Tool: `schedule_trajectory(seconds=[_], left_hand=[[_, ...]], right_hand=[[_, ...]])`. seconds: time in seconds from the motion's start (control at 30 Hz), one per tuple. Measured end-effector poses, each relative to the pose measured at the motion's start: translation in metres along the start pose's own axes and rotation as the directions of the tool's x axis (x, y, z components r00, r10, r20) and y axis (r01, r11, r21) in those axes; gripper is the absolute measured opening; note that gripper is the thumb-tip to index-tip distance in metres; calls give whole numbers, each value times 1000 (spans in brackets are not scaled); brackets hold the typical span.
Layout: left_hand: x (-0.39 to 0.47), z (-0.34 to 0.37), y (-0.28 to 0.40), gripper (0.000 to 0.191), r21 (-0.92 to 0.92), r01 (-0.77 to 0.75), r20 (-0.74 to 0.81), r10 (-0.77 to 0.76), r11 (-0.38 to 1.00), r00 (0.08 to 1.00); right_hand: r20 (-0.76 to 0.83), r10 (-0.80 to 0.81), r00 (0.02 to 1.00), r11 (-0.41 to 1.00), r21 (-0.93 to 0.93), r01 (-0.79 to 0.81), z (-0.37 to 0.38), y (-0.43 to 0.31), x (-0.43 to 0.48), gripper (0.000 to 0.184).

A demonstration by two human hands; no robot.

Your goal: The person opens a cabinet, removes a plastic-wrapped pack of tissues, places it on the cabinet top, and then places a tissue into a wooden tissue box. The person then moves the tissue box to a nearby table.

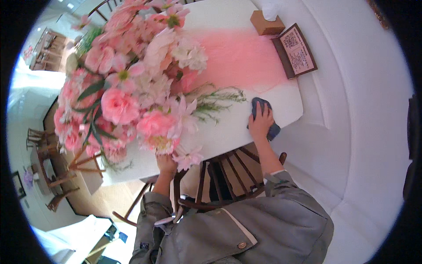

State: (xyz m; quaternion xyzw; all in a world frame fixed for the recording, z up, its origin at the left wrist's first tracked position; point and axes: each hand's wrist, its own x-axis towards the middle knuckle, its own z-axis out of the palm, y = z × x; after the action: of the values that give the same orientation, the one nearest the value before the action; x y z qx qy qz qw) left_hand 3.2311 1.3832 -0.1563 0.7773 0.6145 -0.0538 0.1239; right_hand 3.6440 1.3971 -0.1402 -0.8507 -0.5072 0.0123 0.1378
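My right hand [261,122] lies spread on a dark blue-grey cloth [273,132], pressing it on the white tabletop [227,135] close to its near right corner. My left hand [166,164] is at the near edge of the table, just below a large arrangement of pink and white flowers [120,105]. Blossoms cover its fingers, so whether it holds anything is hidden. Thin green sprigs [217,99] reach from the flowers towards the cloth. Beyond the cloth, a sheer pink table runner [240,59] lies across the table.
A tissue box [267,24] and a framed sign [296,52] bearing writing and a printed code stand at the table's right end, beside a white wall [336,99]. Dark wooden spindle-back chairs [227,178] stand against the near side. More wooden furniture is at far left.
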Motion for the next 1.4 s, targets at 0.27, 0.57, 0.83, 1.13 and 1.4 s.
schedule_trajectory(seconds=[0.27,0.57,0.83,1.13,1.4], left_hand=[[-43,-39,-6,35,-511,-143,-153,73,848,985],[-334,-89,-259,13,-801,113,-242,-489,588,838],[-614,-250,-392,8,-948,-246,-306,-353,204,884],[-741,-320,-407,16,-696,-22,-299,-261,718,918],[-718,-325,-497,5,-822,298,-77,-614,486,786]], right_hand=[[188,-440,878,890,226,397,8,-82,-110,54],[17,116,993,835,539,-107,-78,-115,-189,40],[188,-364,912,302,950,-76,-94,-440,-367,41],[199,-882,428,104,966,-235,-50,-716,-575,34],[233,-972,10,208,886,-415,-9,-896,-729,34]])
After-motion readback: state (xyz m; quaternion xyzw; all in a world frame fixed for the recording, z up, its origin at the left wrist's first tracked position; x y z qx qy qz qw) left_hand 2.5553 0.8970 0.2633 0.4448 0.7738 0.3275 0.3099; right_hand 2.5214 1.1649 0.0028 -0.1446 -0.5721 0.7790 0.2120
